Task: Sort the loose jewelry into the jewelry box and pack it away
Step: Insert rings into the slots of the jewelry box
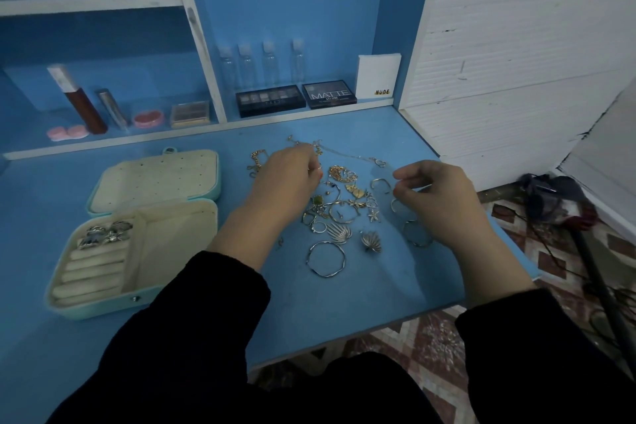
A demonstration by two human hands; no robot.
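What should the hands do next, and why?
Likely the left hand should carry the small ring it seems to pinch over to the box and press it into the ring rolls, next to the rings already there. Most rolls look bare.

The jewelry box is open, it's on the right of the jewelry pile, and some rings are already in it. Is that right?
Not quite. The head view shows the open jewelry box on the left of the jewelry pile, not the right. Some rings are already in it.
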